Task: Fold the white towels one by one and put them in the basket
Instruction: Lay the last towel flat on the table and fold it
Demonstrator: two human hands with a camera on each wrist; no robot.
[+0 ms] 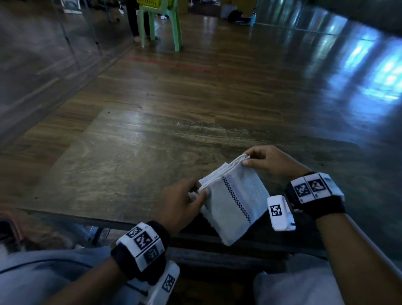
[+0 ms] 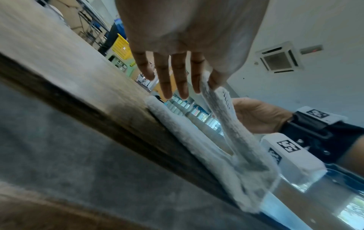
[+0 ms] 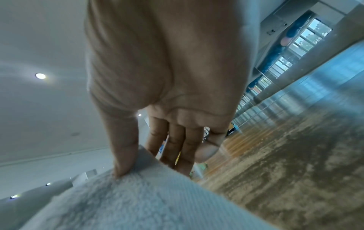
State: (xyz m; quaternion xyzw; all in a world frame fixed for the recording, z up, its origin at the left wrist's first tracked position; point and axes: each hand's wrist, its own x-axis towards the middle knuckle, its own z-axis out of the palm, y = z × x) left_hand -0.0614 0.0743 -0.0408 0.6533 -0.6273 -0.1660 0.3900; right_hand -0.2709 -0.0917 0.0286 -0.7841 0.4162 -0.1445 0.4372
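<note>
Wooden table [image 1: 152, 152], broad and bare ahead of the hands, near edge running just under the wrists; beyond it glossy plank floor [image 1: 239, 65], then far off a green plastic chair [image 1: 161, 24] carrying a yellow basket [image 1: 152, 2], contents not visible. Folded white towel [image 1: 235, 202] lies at the near edge, one corner hanging past it. Left hand [image 1: 180, 204] pinches the towel's left edge, thumb on top; right hand [image 1: 269, 161] pinches its far corner layers between thumb and fingers.
</note>
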